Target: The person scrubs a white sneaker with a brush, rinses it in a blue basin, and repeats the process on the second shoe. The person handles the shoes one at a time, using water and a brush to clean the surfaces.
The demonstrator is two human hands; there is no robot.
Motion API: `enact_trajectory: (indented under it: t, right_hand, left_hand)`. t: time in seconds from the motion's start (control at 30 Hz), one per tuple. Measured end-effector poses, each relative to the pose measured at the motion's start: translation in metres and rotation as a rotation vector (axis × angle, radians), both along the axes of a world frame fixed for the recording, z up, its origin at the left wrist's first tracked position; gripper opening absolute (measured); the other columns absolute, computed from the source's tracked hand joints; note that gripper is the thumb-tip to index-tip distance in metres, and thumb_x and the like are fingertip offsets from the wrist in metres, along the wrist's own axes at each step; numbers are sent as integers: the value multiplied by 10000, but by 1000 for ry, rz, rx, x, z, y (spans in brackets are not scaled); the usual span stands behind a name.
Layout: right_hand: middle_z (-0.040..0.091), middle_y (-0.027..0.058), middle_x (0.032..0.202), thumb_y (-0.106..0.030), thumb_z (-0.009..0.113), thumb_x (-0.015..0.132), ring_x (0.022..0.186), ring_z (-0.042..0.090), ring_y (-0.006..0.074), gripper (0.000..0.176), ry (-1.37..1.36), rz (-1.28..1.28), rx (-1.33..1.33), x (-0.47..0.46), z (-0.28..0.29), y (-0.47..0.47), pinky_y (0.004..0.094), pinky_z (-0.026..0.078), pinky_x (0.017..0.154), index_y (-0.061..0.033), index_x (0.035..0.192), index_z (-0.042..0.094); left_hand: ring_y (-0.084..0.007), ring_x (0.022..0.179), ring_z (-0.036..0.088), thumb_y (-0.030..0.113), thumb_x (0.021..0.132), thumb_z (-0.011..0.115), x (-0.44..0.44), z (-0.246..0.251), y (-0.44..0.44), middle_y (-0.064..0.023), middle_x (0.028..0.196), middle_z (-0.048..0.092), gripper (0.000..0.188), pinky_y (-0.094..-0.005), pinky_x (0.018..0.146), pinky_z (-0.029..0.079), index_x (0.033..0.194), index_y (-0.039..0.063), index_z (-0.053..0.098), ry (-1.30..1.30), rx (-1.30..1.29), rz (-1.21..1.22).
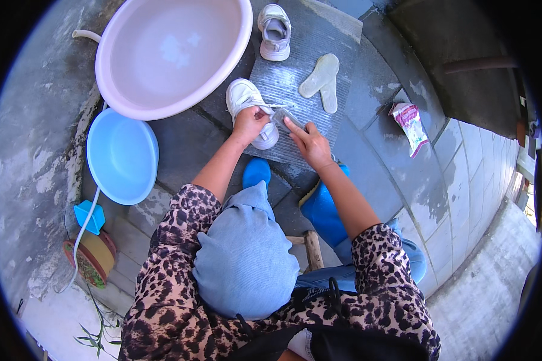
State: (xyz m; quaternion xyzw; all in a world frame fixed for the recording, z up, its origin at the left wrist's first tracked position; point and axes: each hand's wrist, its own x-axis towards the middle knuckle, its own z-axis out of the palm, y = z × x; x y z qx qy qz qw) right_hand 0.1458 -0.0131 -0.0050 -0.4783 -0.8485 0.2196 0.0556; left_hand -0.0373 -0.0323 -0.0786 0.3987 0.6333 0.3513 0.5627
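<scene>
A white lace-up sneaker [242,94] rests on the ground at the edge of a wet ribbed board [307,38]. My left hand [250,124] grips this shoe near its opening, thumb and forefinger pinched together. In my right hand [310,143] is a grey brush or pad, its exact kind unclear [280,116], held against or close beside the shoe's collar. The second white sneaker [275,38] stands on the board farther ahead. Two pale insoles [323,77] lie crossed on the board, right of the shoes.
A large pink basin [174,108] holding water stands at upper left, with a light blue basin [122,158] below it. A pale hose [87,215] runs past a small blue container [97,219] and a plant pot [100,252]. A crumpled packet [409,126] lies at right.
</scene>
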Motion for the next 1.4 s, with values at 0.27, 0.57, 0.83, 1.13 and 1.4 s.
enact_trajectory:
  t: [0.27, 0.57, 0.83, 1.13, 1.4]
  right_hand:
    - [470, 88, 800, -283, 608, 922, 565, 553, 283, 495, -16, 26, 27, 0, 0, -1, 410, 493, 507, -472, 1364, 489]
    - [454, 81, 774, -168, 621, 876, 503, 561, 253, 566, 71, 89, 175, -14, 5, 7, 390, 502, 454, -470, 1343, 514]
    - [451, 81, 781, -167, 636, 855, 533, 578, 239, 588, -77, 70, 59, 0, -7, 1, 384, 511, 474, -482, 1337, 515]
    - [452, 84, 787, -182, 634, 890, 580, 566, 259, 542, -48, -101, 8, 29, 3, -9, 398, 508, 522, -440, 1353, 518]
    - [432, 86, 759, -144, 665, 878, 606, 497, 262, 530, 146, -128, -12, 47, -9, -30, 396, 468, 554, -363, 1348, 558]
  left_hand:
    - [-234, 790, 695, 172, 834, 700, 1, 4, 3, -148, 857, 715, 229, -346, 721, 523, 954, -22, 686, 62, -43, 7]
    - [-207, 818, 682, 134, 837, 698, 2, 1, 3, -117, 902, 716, 246, -343, 737, 524, 1026, -23, 680, 135, -37, -8]
    - [-242, 789, 693, 139, 810, 716, 1, 5, 2, -146, 865, 717, 240, -354, 716, 521, 1002, -3, 692, 45, 9, -7]
    - [-147, 731, 662, 168, 827, 746, 1, 8, 2, -99, 808, 707, 204, -291, 672, 515, 895, -16, 690, -91, -85, 13]
    - [-134, 830, 644, 142, 856, 710, -4, 3, 0, -87, 930, 691, 232, -286, 735, 506, 1023, -11, 662, -185, -74, -57]
